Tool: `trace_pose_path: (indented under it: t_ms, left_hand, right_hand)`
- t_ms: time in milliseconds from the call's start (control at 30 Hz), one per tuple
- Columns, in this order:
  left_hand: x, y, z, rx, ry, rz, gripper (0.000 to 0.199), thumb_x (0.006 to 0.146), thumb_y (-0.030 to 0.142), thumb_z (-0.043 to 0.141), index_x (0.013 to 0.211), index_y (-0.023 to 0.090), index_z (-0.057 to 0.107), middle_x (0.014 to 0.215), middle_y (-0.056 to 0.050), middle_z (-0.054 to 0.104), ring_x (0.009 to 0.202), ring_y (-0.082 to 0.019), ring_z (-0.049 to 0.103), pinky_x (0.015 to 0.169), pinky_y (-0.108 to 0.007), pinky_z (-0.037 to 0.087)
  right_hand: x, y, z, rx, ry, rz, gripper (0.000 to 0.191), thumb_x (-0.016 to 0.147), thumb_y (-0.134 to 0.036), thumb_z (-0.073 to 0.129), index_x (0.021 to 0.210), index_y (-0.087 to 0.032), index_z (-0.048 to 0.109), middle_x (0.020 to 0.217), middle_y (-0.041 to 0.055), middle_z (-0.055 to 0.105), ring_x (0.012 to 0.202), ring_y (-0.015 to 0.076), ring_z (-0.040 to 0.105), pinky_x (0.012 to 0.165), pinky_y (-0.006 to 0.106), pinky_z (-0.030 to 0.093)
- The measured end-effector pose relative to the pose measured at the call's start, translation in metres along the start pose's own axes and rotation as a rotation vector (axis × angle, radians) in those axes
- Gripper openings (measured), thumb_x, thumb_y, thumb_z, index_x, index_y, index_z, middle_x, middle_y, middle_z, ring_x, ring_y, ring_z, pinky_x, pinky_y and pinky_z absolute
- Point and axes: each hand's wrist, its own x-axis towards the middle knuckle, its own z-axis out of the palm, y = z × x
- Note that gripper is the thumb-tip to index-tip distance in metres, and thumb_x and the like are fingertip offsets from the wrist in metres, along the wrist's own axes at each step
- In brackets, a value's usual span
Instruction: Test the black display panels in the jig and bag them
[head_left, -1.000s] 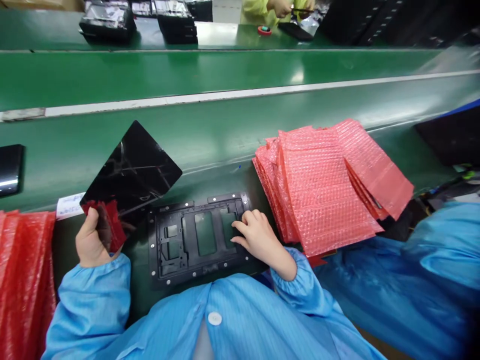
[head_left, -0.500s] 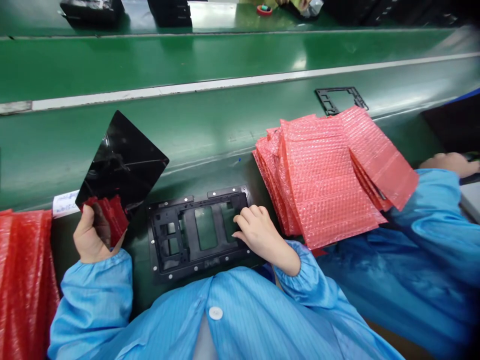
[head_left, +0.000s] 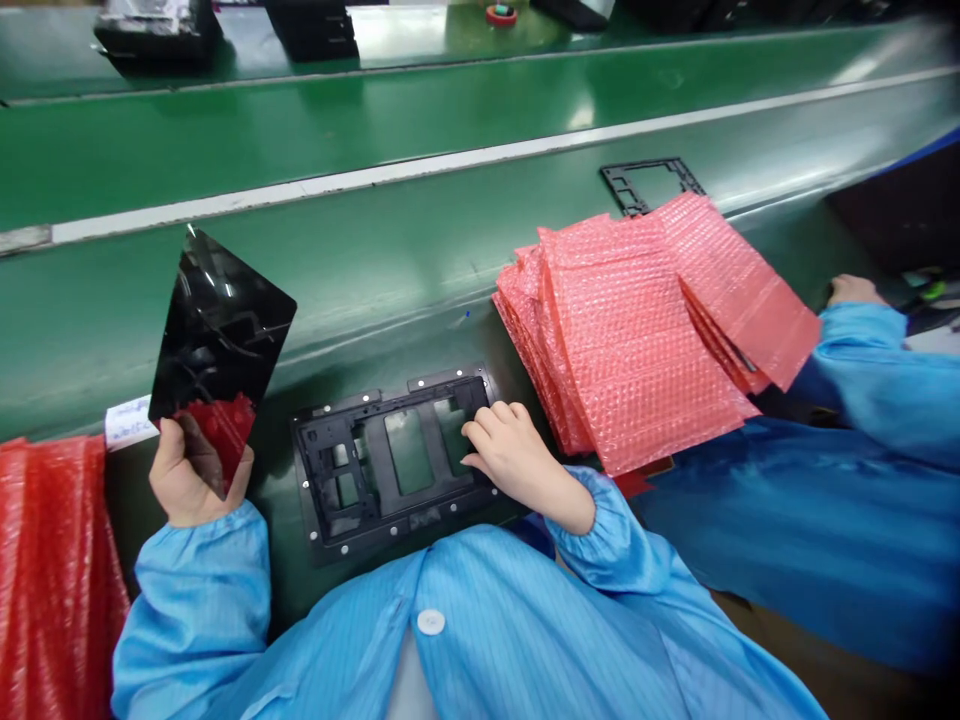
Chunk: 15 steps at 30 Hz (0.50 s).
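Black panel (head_left: 225, 325) in left-hand grip (head_left: 196, 475)

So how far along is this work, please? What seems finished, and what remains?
Looks done: a thin black frame lies on the green work surface beyond the bags. In hand: the left hand holds a glossy black panel upright, and the right hand rests on a black fixture. Remaining: the pink bubble bags lie piled, and red bubble wrap lies near the left hand.
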Motion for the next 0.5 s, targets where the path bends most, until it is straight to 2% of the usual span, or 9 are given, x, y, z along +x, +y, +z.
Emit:
trace_pose_path:
  t_ms: [133,333,500]
  left_hand:
    - [-0.003,-0.001,0.000,0.018,-0.059,0.007,0.022,0.099,0.032,0.044,0.103,0.016,0.059,0.083,0.005,0.074,0.074,-0.010,0.070,0.067,-0.022,0.058]
    - [-0.006,0.001,0.005,0.014,0.002,-0.035,0.029,0.101,0.034,0.037,0.098,0.017,0.061,0.079,0.005,0.074,0.066,-0.011,0.070,0.055,-0.022,0.056]
    - [-0.012,0.001,0.010,0.067,0.044,-0.039,0.029,0.100,0.033,0.038,0.094,0.018,0.061,0.075,0.006,0.073,0.065,-0.012,0.069,0.052,-0.024,0.055]
  right_hand:
    - [0.002,-0.001,0.000,-0.024,0.002,0.001,0.030,0.082,-0.037,0.076,0.096,-0.016,0.060,0.093,0.0060,0.057,0.091,0.0252,0.046,0.075,0.037,0.028]
    - [0.002,-0.002,0.000,-0.049,0.009,0.000,0.031,0.082,-0.038,0.076,0.095,-0.015,0.059,0.094,0.0060,0.057,0.092,0.0253,0.048,0.076,0.037,0.029]
    - [0.002,-0.005,0.000,-0.071,-0.005,0.005,0.031,0.082,-0.037,0.076,0.093,-0.015,0.059,0.093,0.0068,0.058,0.092,0.0253,0.048,0.076,0.036,0.030]
